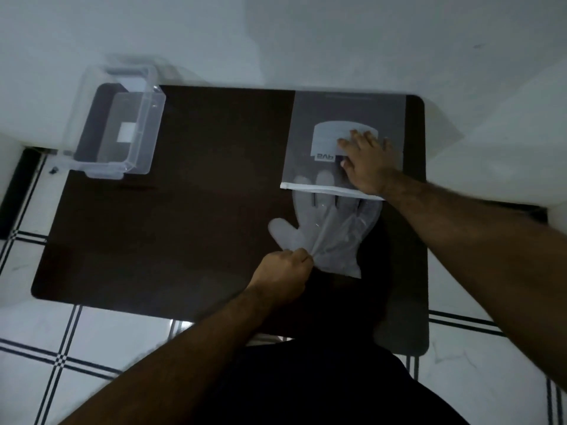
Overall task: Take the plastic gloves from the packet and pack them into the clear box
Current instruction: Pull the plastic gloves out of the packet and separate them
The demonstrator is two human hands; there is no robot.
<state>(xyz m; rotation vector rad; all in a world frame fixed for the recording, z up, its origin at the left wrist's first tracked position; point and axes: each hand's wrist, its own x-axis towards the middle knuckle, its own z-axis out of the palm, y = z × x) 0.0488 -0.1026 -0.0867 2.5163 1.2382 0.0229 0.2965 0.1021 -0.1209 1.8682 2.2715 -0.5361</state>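
A translucent plastic packet [310,142] with a white label lies flat on the far right of the dark table [184,210]. My right hand [366,161] presses flat on it, fingers spread. A thin stack of clear plastic gloves [334,228] sticks out of the packet's white near edge, fingertips still inside. My left hand [283,269] pinches the gloves at the cuff, bunching the plastic. The clear box [122,124] stands open at the table's far left corner, its lid hanging behind it.
A white wall runs along the table's far side. Below the table's near edge is white tiled floor with dark stripes [61,357]. My dark clothing fills the bottom middle. A bare stretch of tabletop lies between the box and the gloves.
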